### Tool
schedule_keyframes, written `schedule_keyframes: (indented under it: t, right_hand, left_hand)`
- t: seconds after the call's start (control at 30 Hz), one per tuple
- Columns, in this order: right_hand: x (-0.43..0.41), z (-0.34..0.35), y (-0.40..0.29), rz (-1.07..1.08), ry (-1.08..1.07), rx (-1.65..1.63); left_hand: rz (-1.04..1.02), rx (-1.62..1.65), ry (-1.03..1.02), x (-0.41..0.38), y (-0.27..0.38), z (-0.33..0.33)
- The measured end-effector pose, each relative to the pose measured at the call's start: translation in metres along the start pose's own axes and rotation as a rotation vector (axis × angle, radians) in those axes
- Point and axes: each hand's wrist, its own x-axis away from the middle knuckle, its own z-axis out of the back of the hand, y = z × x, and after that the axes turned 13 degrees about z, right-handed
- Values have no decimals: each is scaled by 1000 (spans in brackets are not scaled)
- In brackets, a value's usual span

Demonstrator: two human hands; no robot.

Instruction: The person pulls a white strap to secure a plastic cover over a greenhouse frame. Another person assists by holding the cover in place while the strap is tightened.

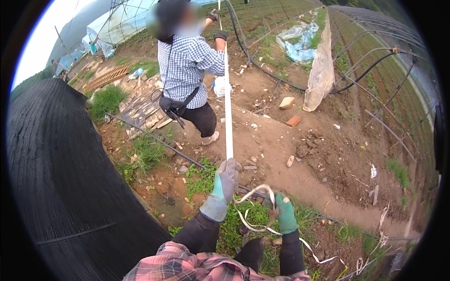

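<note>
My left hand (pixel 224 181), in a grey and teal work glove, is closed around a flat white strap (pixel 229 123) stretched straight away from me. Ahead, a person in a checked shirt (pixel 190 66) has gloved hands at the strap's far stretch. My right hand (pixel 283 212), in a green glove, is closed on the strap's slack part, which curls in loops between my hands. A loose tail trails down to the ground at the lower right.
Black shade netting (pixel 52 158) bulges along the left. A dark hose (pixel 158 140) crosses the ground before me. Bare greenhouse hoops (pixel 372 52) stand at the right. A brick (pixel 294 121), a stone (pixel 287 103), boards (pixel 147 109) and plastic sheeting (pixel 299 44) lie on the soil.
</note>
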Motion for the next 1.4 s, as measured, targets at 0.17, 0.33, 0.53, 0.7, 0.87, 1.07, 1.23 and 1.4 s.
schedule_keyframes:
  t: [0.17, 0.33, 0.53, 0.7, 0.87, 1.07, 1.23, 1.4]
  right_hand:
    - [-279, -140, 11, -22, -147, -509]
    - [-383, -212, -5, -325, 9, -716]
    - [-373, -239, 19, -255, 113, -569]
    - [-322, -265, 6, -220, 150, -595]
    - [-259, -262, 15, -214, 44, -677]
    - [-140, -274, -15, -236, 57, -690]
    - [-88, -262, -47, -220, 108, -582]
    - [-116, -252, -67, -155, 189, -405]
  left_hand:
    - [29, -55, -60, -32, 31, 22]
    - [48, -58, -60, -55, 67, 62]
    - [-46, -255, 9, -77, 51, 98]
    - [105, 11, -94, -19, 63, 114]
    - [97, 74, -106, 37, 30, 133]
    - [159, -103, -149, 131, -11, 170]
    - [213, -673, -243, 172, 10, 173]
    - [303, -1011, -775, 11, 147, 185]
